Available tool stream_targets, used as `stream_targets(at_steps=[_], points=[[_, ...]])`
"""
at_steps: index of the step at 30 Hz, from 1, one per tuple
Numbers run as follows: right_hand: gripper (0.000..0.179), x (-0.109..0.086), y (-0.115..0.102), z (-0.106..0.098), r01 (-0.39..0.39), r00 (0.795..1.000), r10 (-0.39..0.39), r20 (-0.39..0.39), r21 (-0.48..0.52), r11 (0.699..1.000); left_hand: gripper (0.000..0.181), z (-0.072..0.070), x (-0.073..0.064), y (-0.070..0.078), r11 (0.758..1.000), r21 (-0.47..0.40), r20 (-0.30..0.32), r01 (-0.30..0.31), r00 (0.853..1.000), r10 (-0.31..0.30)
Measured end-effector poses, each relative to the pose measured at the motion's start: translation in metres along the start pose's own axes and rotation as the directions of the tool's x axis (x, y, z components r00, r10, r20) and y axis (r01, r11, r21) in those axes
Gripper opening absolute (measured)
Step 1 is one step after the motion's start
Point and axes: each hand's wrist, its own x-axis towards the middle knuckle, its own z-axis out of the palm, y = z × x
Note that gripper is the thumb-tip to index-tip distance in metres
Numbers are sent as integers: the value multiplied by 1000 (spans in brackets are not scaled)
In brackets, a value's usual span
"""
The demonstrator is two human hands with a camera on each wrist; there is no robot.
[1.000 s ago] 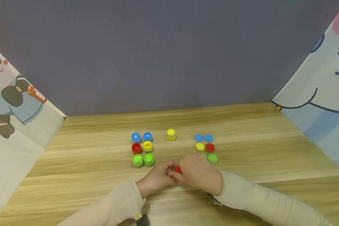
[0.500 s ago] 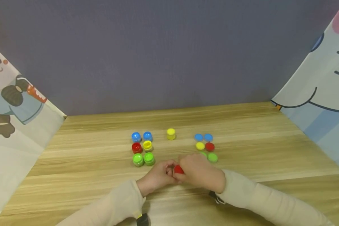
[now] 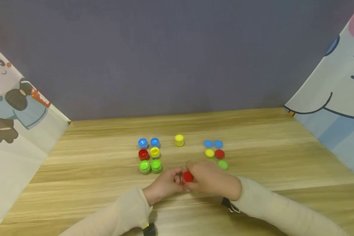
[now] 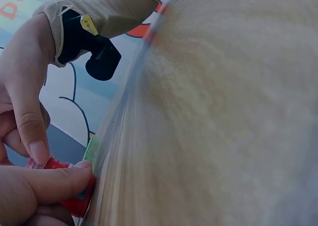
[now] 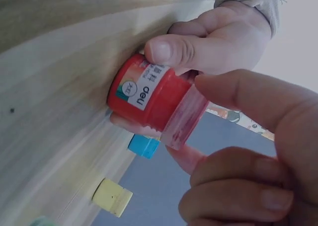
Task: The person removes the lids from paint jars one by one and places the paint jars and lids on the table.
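My left hand (image 3: 165,183) grips the body of a small red paint jar (image 5: 139,89), with its thumb along the labelled side. Between thumb and fingers, my right hand (image 3: 210,178) pinches the jar's red screw lid (image 5: 186,117). The lid sits at the mouth of the jar, with a band of red neck showing below its edge. From above, the red lid top shows between the two hands, while most of the jar is hidden by fingers. In the left wrist view the red jar (image 4: 78,203) is partly covered by the left thumb.
Left of the hands stand uncapped paint jars: blue (image 3: 143,143), red (image 3: 143,154), yellow (image 3: 154,152) and green (image 3: 145,167). A capped yellow jar (image 3: 179,140) stands behind. Loose lids, including blue (image 3: 208,144), yellow (image 3: 209,153), red (image 3: 219,154) and green (image 3: 223,165), lie at right.
My right hand has shifted slightly right and turned at the wrist, so more of the red lid shows. The left hand has stayed almost still around the jar.
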Motion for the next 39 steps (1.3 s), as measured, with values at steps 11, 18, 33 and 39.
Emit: stream_targets(at_steps=[11, 18, 33, 39], points=[[22, -10, 13, -8, -17, 1000, 17, 11, 24, 1000, 35, -1, -3, 2, 997, 8, -5, 72, 997, -72], [23, -21, 28, -13, -60, 997, 57, 53, 48, 997, 38, -8, -6, 2, 992, -9, 2, 128, 992, -128], [22, -36, 55, -13, -80, 996, 81, 32, -15, 997, 42, -42, -38, 0, 991, 24, -15, 134, 991, -134], [23, -39, 58, -12, -86, 994, 89, 56, -48, 995, 45, -52, -46, -3, 988, 22, -41, 152, 988, -151]])
